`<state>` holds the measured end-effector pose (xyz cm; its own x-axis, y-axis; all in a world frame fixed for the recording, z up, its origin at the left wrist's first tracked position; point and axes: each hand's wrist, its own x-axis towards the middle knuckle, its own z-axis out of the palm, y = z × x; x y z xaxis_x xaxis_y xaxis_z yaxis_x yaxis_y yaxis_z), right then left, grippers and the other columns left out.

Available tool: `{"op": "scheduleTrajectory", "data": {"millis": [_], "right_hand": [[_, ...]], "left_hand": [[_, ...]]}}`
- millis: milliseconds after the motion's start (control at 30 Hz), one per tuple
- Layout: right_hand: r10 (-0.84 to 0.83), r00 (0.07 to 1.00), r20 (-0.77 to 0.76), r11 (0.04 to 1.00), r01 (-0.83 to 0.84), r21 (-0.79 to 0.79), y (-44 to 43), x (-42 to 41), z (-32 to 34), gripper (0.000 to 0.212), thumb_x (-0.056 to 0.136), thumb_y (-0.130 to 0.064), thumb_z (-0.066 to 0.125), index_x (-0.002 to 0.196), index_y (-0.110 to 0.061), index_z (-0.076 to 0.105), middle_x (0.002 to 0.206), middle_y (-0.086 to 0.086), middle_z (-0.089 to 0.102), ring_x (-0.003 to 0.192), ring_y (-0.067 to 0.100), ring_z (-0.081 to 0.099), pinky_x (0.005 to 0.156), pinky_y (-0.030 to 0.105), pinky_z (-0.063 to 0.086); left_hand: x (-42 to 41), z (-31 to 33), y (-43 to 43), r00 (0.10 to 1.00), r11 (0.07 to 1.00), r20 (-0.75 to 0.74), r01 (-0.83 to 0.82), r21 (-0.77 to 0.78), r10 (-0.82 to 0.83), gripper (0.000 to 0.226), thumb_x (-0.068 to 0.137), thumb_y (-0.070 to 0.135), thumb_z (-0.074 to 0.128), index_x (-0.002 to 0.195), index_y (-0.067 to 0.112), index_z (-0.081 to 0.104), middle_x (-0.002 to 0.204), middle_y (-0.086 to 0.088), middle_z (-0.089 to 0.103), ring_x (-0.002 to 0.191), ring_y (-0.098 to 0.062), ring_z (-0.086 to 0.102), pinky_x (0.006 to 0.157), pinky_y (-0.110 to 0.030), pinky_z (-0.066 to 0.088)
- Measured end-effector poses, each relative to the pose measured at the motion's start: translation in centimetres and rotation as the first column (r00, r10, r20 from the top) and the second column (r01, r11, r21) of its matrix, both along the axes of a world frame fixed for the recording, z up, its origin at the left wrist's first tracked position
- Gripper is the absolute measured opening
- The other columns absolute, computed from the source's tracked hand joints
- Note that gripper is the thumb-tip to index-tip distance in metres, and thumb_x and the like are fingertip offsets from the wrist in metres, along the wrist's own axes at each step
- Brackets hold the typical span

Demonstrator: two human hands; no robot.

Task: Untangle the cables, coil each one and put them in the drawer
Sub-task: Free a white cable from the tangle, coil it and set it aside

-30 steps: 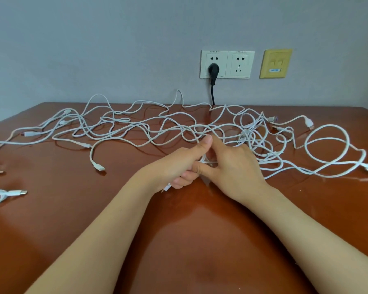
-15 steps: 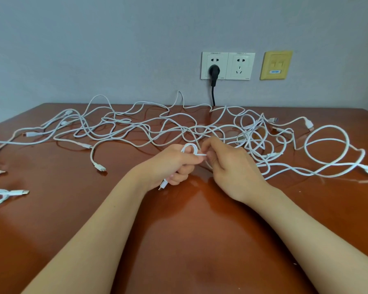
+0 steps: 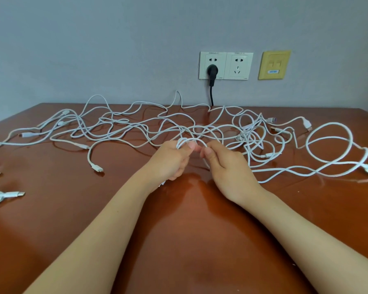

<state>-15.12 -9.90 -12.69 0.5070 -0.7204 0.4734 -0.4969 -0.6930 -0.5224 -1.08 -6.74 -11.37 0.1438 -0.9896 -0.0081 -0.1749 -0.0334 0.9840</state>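
A small arch of white cable (image 3: 186, 140) bridges the gap between the two hands, which are close together but not touching, just above the table (image 3: 189, 240). The left hand (image 3: 170, 161) has its fingers curled round one end of the arch, thumb pressed on top. The right hand (image 3: 227, 166) pinches the other end between thumb and forefinger, and the cable drops down past its curled fingers. A short white tip pokes out under the left palm.

Just beyond the knuckles lies the tangle of white cables (image 3: 136, 128), spread across the red-brown tabletop from far left of the hands to far right. Left of the left hand one loose connector (image 3: 97, 167) points toward the person. Right of the right hand a cable makes a big open loop (image 3: 346, 132). Well off to the left, at the edge of view, sits a small bundled cable (image 3: 0, 196).

On the grey wall behind the hands are a double wall socket (image 3: 238, 65) with a black plug (image 3: 211, 71) in it and, to its right, a yellow wall plate (image 3: 274, 64).
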Motion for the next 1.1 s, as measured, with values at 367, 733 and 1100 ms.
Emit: {"op": "scheduleTrajectory", "data": {"millis": [367, 733, 1100], "right_hand": [[0.026, 0.999, -0.034, 0.992, -0.022, 0.121, -0.2, 0.3, -0.2, 0.038, 0.098, -0.028, 0.041, 0.061, -0.031, 0.038, 0.066, 0.005, 0.058, 0.076, 0.034, 0.06, 0.076, 0.046, 0.046], [-0.029, 0.994, -0.104, 0.991, 0.042, 0.131, 0.3, 0.4, 0.3, 0.047, 0.097, -0.035, 0.037, 0.052, -0.024, 0.045, 0.065, 0.009, 0.063, 0.076, 0.032, 0.06, 0.077, 0.044, 0.046], [-0.024, 0.965, -0.26, 1.0, 0.026, 0.007, 1.3, 0.7, 0.6, 0.035, 0.1, -0.038, 0.027, 0.077, -0.025, 0.05, 0.086, 0.004, 0.067, 0.09, 0.026, 0.058, 0.072, 0.033, 0.034]], "left_hand": [[-1.7, -0.3, 0.2, 0.995, 0.972, 0.102, 0.038, -0.233, -0.014, 0.03, 0.101, 0.019, 0.035, 0.086, 0.021, 0.06, 0.03, 0.01, 0.036, 0.026, -0.001, 0.03, 0.033, -0.009, 0.023], [-1.7, -1.1, -0.2, 0.907, 0.923, 0.327, -0.14, -0.358, 0.265, 0.035, 0.098, 0.025, 0.044, 0.066, 0.033, 0.054, 0.056, 0.013, 0.053, 0.054, 0.007, 0.049, 0.056, -0.007, 0.036], [-0.9, -0.5, -0.6, 0.962, 0.964, -0.171, -0.234, -0.123, 0.212, 0.037, 0.102, 0.028, 0.035, 0.071, 0.013, 0.048, 0.059, -0.002, 0.054, 0.046, -0.014, 0.052, 0.042, -0.023, 0.044]]}}
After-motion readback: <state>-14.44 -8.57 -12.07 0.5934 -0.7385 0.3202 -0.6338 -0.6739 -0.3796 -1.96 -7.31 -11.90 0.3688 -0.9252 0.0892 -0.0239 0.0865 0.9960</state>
